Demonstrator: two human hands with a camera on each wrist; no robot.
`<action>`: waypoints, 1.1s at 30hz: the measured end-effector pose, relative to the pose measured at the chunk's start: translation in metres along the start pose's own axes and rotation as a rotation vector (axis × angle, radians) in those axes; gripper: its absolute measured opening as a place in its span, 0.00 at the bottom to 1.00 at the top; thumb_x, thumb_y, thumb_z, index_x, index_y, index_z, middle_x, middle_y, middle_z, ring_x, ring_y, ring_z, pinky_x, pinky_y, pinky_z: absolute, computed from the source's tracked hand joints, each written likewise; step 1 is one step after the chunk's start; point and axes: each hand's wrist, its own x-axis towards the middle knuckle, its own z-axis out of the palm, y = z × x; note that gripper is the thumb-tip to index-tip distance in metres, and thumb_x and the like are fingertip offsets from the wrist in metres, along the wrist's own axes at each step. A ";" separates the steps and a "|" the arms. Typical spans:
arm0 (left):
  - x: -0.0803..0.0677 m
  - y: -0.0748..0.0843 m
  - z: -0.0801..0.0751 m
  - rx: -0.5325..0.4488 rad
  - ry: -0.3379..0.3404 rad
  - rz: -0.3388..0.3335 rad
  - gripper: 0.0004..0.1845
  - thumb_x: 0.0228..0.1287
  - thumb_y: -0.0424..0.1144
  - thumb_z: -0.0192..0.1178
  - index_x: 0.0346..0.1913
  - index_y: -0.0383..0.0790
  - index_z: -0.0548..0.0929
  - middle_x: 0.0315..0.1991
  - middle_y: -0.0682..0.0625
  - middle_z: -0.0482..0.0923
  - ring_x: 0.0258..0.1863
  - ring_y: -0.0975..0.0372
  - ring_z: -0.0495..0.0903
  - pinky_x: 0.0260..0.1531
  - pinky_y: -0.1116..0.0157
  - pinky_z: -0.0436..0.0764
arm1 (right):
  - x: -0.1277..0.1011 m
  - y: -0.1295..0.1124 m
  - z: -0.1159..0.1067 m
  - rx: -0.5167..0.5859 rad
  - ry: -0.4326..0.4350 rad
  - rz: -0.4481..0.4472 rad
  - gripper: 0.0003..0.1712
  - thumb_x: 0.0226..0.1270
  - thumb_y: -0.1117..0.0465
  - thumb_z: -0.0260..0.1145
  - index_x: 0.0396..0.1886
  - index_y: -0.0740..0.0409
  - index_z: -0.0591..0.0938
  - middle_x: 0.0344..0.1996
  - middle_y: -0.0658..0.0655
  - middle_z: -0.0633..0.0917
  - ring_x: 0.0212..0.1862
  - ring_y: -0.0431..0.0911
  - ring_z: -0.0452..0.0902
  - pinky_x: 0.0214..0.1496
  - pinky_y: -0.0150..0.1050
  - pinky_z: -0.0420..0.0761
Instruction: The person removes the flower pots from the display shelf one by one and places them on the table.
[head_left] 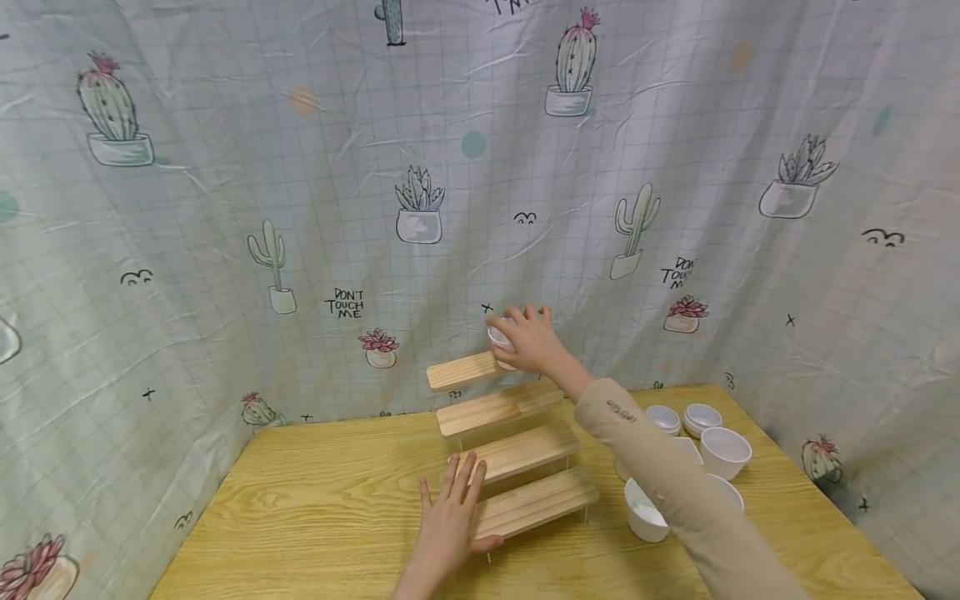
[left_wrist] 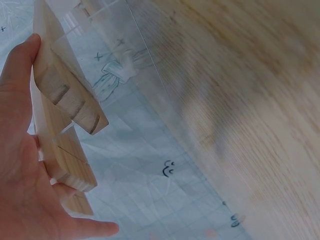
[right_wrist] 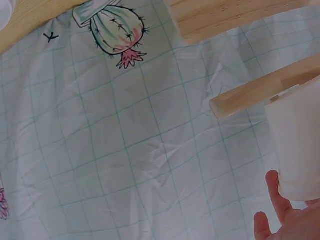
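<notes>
A tiered display rack (head_left: pixel 517 404) with several wooden boards on clear supports stands at the middle of the table. My right hand (head_left: pixel 528 342) grips a white cup (head_left: pixel 501 337) by its rim, at the right end of the top board (head_left: pixel 459 372). In the right wrist view the cup (right_wrist: pixel 298 145) has its base right at the board's surface. My left hand (head_left: pixel 446 525) rests against the left ends of the lower boards, fingers spread. In the left wrist view its thumb (left_wrist: pixel 22 57) touches a board edge, and the other fingers are partly hidden behind the boards.
Several white bowls and cups (head_left: pixel 725 451) stand at the right of the wooden table (head_left: pixel 322 500), partly hidden by the right sleeve (head_left: pixel 675 483). A curtain (head_left: pixel 337 167) printed with cacti hangs close behind the rack and along both sides.
</notes>
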 end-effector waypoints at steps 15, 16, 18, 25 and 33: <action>0.000 0.000 -0.001 -0.015 -0.015 -0.007 0.55 0.35 0.68 0.61 0.67 0.43 0.56 0.69 0.47 0.53 0.68 0.49 0.53 0.52 0.32 0.59 | -0.020 -0.006 -0.011 -0.016 0.070 -0.105 0.23 0.61 0.44 0.55 0.56 0.41 0.72 0.51 0.58 0.75 0.49 0.56 0.69 0.51 0.60 0.64; 0.000 0.000 -0.001 -0.015 -0.013 -0.007 0.55 0.35 0.68 0.61 0.67 0.43 0.56 0.69 0.47 0.53 0.68 0.49 0.53 0.52 0.32 0.59 | -0.023 -0.007 -0.011 -0.014 0.075 -0.107 0.23 0.60 0.45 0.56 0.56 0.42 0.72 0.51 0.58 0.75 0.49 0.56 0.69 0.51 0.59 0.64; 0.000 0.001 -0.001 -0.011 -0.010 -0.005 0.55 0.35 0.68 0.61 0.67 0.43 0.57 0.69 0.47 0.53 0.68 0.49 0.53 0.52 0.32 0.60 | -0.028 -0.008 -0.012 -0.018 0.086 -0.116 0.23 0.60 0.45 0.56 0.56 0.42 0.72 0.51 0.58 0.75 0.48 0.56 0.69 0.50 0.57 0.64; 0.000 -0.002 0.000 -0.006 0.000 -0.001 0.55 0.35 0.68 0.61 0.67 0.43 0.57 0.69 0.47 0.53 0.67 0.49 0.54 0.50 0.32 0.61 | -0.045 -0.012 -0.012 -0.036 0.136 -0.169 0.23 0.59 0.45 0.57 0.54 0.43 0.74 0.48 0.56 0.76 0.45 0.53 0.69 0.47 0.54 0.63; 0.001 -0.001 -0.001 0.006 -0.020 -0.006 0.55 0.35 0.69 0.59 0.67 0.44 0.56 0.69 0.47 0.52 0.68 0.49 0.52 0.51 0.32 0.61 | -0.067 -0.010 -0.011 -0.014 0.168 -0.204 0.22 0.58 0.46 0.58 0.53 0.43 0.74 0.46 0.56 0.76 0.44 0.53 0.70 0.47 0.55 0.63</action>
